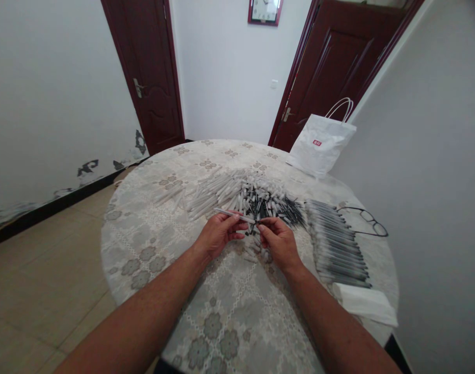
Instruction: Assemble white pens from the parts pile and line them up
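My left hand (pixel 221 231) pinches a pale, slender pen barrel (pixel 237 214) that slants down toward the other hand. Close against the barrel's right end, the fingers of my right hand (pixel 277 240) are pressed together on a small part too blurred to name. Just beyond both hands lies a heap of white pen barrels (pixel 218 192). Black pen parts (pixel 290 209) and small white pieces (pixel 274 186) are piled to its right. A few small clear pieces (pixel 256 252) lie below my fingers.
A row of grey pens (pixel 337 241) lies at the right, with eyeglasses (pixel 372 222) beside it. A folded white cloth or paper (pixel 364 303) sits near the right edge. A white paper bag (pixel 321 143) stands at the back of the round, cloth-covered table (pixel 152 301).
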### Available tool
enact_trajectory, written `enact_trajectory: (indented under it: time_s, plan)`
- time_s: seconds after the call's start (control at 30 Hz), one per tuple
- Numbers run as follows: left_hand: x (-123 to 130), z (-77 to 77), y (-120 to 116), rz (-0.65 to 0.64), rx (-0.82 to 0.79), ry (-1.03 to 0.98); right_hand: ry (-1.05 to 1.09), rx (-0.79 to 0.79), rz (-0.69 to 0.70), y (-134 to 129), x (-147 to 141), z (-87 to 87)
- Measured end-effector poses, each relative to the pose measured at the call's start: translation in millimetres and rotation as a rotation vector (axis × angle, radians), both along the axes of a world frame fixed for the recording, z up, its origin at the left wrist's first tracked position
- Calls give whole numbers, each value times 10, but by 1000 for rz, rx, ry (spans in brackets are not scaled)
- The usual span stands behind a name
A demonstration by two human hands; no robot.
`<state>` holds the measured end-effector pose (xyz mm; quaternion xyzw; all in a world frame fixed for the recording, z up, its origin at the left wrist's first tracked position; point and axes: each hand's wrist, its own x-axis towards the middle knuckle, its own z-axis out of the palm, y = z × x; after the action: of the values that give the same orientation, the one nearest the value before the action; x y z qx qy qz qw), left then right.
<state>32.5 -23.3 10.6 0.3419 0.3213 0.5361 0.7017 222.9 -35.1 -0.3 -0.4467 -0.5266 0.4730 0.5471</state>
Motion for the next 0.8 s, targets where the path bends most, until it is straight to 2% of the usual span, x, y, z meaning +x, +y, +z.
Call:
enact_trajectory:
  time_s: [0.33, 0.53, 0.67, 0.8]
  plan:
    - [12, -4, -6, -13, 9, 10, -15, 11, 28, -1, -19, -44]
    - [16, -14, -8, 10, 37, 93, -70, 31, 3, -12, -10, -10]
    - [17, -15, -12, 1, 45, 115, -144, 59, -11, -18, 3, -24]
    - [17, -17, -13, -6, 44, 145, -310, 161, -74, -35, 19, -47]
